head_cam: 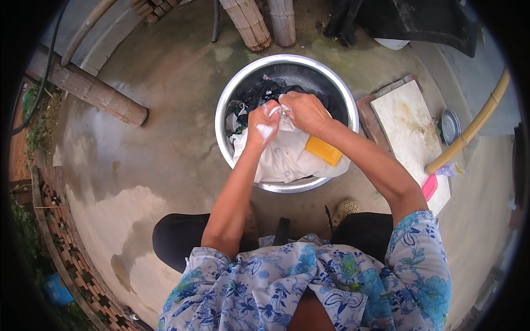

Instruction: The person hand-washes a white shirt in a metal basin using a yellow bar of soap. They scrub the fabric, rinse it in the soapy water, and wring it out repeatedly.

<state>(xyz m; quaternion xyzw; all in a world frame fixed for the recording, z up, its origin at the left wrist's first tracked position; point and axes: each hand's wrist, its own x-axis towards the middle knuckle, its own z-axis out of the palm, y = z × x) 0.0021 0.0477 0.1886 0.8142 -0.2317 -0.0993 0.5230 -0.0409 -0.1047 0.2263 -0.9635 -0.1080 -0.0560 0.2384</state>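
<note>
A round metal basin point(286, 188) stands on the concrete floor in front of me. My left hand point(263, 125), with suds on its back, grips part of a white buttoned shirt point(285, 155). Close beside it, my right hand point(305, 111) pinches the same bunched cloth, and the two hands nearly meet. The shirt spreads over the near side of the basin and its rim. On it, under my right forearm, lies a yellow bar of soap point(323, 151). Dark wet clothes point(265, 93) fill the far left of the basin, partly hidden behind my hands.
To the right a white board point(408, 120) rests on bricks, with a pink object point(430, 187) on it. A bamboo pole point(472, 130) slants over it near a metal lid point(450, 126). Thick bamboo posts point(248, 25) stand beyond the basin; another point(103, 95) juts in from the left.
</note>
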